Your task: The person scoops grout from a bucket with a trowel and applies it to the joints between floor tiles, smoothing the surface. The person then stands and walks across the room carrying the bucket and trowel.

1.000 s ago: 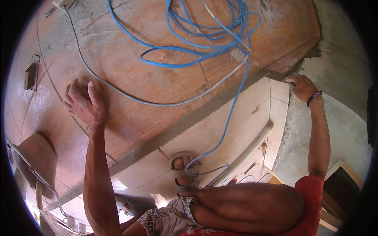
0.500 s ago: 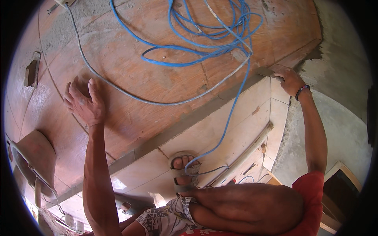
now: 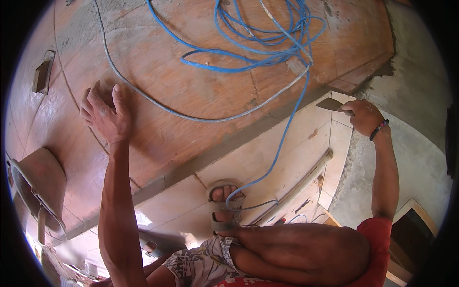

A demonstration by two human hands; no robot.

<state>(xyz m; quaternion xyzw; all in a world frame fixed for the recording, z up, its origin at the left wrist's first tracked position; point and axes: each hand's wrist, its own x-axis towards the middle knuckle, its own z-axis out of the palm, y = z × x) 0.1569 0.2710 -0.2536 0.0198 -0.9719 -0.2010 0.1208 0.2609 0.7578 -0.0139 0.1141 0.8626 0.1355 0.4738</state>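
In my right hand is a small putty knife, its flat grey blade pointing left over the pale tiles beside the wall. A beaded bracelet circles that wrist. My left hand rests on the reddish-brown tiled surface, fingers apart and nothing in it. Between the brown tiles and the lower pale tiles runs a strip of grey mortar. The blade is a little to the near side of the strip's right end.
A blue cable lies coiled on the brown tiles, with one strand crossing the strip toward my sandalled foot. A bucket lies tipped at the left. A rectangular cutout is farther off. A pale pole lies near the rough cement wall.
My right hand has drawn the putty knife back toward me, off the strip's right end, and more of the blade shows. The left hand stays on the brown tiles. The view has shifted slightly.
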